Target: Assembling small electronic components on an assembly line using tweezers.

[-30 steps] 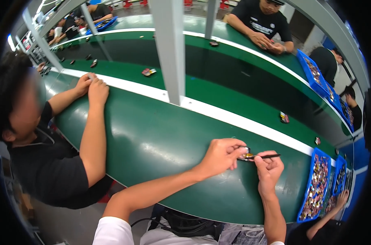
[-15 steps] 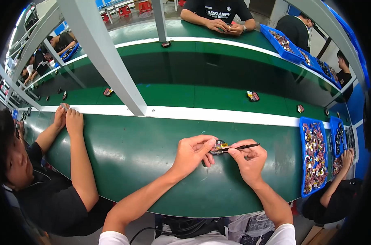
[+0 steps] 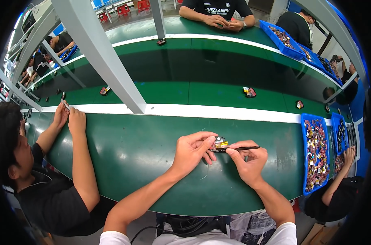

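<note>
My left hand (image 3: 192, 153) pinches a small electronic device (image 3: 219, 141) between thumb and fingers, above the green bench. A dark casing, a silvery round part, a yellow piece and reddish wires show on it. In my right hand (image 3: 248, 160) is a slim black tool (image 3: 244, 148), which looks like tweezers, held between thumb and fingers. It lies almost level, and its left end reaches the device's lower edge. Whether the tip touches a wire is too small to tell. My left fingers partly hide the device.
Beyond a white rail (image 3: 218, 115), a green belt (image 3: 173, 92) carries scattered small devices (image 3: 249, 92). A grey post (image 3: 99, 57) rises ahead on the left. At right stands a blue tray (image 3: 304, 159) full of wired parts. Co-workers sit left (image 3: 50, 179), right and across.
The devices on the belt have shifted slightly left. My hands keep their grips, with the device tilted a little differently. The co-worker at left has turned their head toward their own hands.
</note>
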A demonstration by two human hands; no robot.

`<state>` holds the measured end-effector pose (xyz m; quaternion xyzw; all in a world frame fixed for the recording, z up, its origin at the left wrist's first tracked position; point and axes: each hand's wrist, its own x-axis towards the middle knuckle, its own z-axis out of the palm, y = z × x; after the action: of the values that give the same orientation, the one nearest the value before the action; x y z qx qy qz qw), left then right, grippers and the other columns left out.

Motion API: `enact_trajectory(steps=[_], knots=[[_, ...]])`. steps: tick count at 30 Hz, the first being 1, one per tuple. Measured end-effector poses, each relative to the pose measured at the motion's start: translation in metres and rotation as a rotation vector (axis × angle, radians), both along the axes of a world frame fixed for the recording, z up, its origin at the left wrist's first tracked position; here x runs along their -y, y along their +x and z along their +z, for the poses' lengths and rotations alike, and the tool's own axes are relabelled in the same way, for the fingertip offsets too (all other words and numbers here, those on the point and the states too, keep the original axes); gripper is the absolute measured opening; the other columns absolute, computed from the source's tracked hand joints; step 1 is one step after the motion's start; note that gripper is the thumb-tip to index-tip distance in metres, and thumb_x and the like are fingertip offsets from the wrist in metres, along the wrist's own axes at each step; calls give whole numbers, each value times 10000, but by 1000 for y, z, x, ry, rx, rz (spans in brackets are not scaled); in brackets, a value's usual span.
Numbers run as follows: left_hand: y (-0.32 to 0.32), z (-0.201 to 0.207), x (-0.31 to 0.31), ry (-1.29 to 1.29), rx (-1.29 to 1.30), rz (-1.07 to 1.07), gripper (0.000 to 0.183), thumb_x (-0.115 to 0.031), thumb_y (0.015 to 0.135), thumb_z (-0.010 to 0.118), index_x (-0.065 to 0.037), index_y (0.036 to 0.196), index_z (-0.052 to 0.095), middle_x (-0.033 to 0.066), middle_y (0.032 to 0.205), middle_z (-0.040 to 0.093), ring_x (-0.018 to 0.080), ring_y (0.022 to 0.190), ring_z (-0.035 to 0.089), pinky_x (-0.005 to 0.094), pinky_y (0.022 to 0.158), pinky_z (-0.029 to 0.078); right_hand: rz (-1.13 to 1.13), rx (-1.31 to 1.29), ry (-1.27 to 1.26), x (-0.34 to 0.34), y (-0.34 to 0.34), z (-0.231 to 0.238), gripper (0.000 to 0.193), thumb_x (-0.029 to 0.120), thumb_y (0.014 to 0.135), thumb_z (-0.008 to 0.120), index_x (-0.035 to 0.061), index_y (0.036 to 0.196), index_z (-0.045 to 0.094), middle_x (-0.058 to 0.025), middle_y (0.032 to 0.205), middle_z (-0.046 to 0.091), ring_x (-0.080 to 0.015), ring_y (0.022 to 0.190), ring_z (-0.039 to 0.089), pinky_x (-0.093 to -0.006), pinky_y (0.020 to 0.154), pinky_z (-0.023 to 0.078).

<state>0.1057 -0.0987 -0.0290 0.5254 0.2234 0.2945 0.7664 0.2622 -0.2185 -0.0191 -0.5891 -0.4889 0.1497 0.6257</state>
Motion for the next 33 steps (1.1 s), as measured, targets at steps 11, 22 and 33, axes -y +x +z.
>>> enact_trajectory(steps=[11,22,33], knots=[[1,0,2,-9,-18,20,264,-123,1013,598,115,1109,660,168,848,699,195,586,682,273,490,560,-28,153,26,1,2,-3,132,38,786,831,46,894,755,68,481,489,10,409,373,-202,439,223],[2,-2,4,28,-38,57,241,-106,1008,600,108,1096,669,159,819,703,180,571,674,266,476,552,42,255,36,-1,7,7,152,14,780,816,24,907,732,28,570,611,-16,397,406,-202,436,286],[4,-4,5,38,-44,71,237,-121,1007,608,88,1090,681,124,760,702,142,550,660,247,474,525,70,297,65,-2,6,12,116,0,758,816,27,841,740,-26,728,729,-42,396,425,-215,429,331]])
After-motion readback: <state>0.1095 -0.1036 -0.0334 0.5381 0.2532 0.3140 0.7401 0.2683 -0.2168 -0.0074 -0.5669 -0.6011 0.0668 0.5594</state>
